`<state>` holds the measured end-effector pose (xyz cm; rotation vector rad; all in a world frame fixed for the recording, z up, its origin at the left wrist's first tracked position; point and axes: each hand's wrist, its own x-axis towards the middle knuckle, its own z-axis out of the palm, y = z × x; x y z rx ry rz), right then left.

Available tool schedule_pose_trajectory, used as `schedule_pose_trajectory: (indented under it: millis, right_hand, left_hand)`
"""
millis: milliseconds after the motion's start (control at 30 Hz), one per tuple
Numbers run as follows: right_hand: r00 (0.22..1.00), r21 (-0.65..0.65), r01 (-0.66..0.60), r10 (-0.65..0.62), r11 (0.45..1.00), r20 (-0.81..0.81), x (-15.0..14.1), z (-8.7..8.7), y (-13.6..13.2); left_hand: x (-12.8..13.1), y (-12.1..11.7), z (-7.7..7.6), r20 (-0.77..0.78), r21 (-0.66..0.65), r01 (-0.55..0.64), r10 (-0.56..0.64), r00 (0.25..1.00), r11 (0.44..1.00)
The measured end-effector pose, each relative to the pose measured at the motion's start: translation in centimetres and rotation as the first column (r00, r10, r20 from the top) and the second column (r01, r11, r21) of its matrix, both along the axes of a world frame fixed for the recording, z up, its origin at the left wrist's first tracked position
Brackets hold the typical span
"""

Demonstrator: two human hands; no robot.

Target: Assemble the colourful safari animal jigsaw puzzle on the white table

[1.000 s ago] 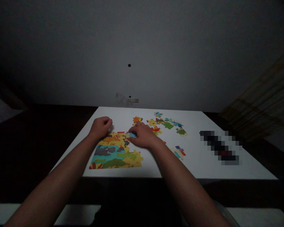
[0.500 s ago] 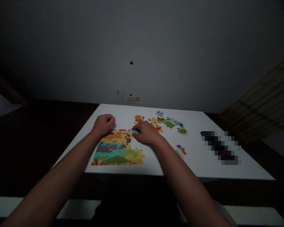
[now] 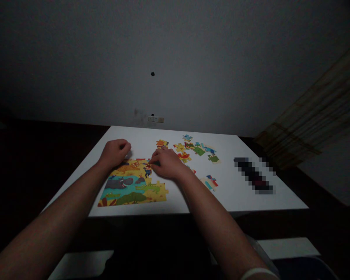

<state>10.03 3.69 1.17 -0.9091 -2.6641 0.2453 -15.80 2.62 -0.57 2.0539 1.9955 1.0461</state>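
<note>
A partly joined colourful jigsaw (image 3: pixel 132 186) with animals lies on the white table (image 3: pixel 251 202) near its front edge. My left hand (image 3: pixel 114 153) rests as a loose fist on the jigsaw's far left corner. My right hand (image 3: pixel 167 163) lies curled at the jigsaw's far right corner, fingertips pressed down on its top edge; whatever is under the fingers is hidden. Loose puzzle pieces (image 3: pixel 196 149) lie spread behind and to the right of my right hand, and two more pieces (image 3: pixel 210 182) sit to the right of my forearm.
A blurred dark object (image 3: pixel 253 175) lies on the table's right side. A grey wall with a small socket plate (image 3: pixel 156 119) stands behind the table. A woven brown panel (image 3: pixel 317 116) leans at the far right. The floor around is dark.
The view has shifted, so everything sits further left in the frame. The blue piece seen under my right fingers earlier is no longer visible. Both hands stay at the jigsaw's top edge.
</note>
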Motion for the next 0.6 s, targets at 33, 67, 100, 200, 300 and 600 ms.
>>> schedule_pose_trajectory:
  millis: [33,67,100,200,300,600]
  right_hand:
    - [1.000,-0.004,-0.002,0.002,1.000,0.002,-0.1,-0.1,0.0]
    - [1.000,-0.007,-0.001,0.001,1.000,0.003,-0.1,-0.2,0.1]
    - [1.000,-0.006,0.000,0.000,1.000,0.000,-0.2,-0.4,0.1]
    - [1.000,0.005,-0.024,0.024,1.000,-0.007,-0.2,-0.4,0.2]
    - [0.998,-0.010,-0.059,0.059,0.998,0.005,-0.2,-0.1,0.2]
    - [0.994,-0.124,-0.106,0.107,0.987,0.004,0.5,0.8,-0.2]
  left_hand:
    - [0.0,0.0,0.0,0.001,-0.008,-0.002,0.002,1.000,1.000]
    - [0.0,0.0,0.1,-0.002,-0.012,-0.002,0.002,1.000,1.000]
    - [0.0,0.0,0.1,-0.007,-0.012,-0.002,0.002,1.000,1.000]
    - [0.0,0.1,0.0,-0.022,-0.011,0.000,0.000,1.000,1.000]
    - [-0.1,0.1,0.0,-0.022,-0.015,-0.004,0.004,1.000,1.000]
    - [-0.3,0.3,-0.4,-0.038,-0.007,0.015,-0.015,0.999,1.000]
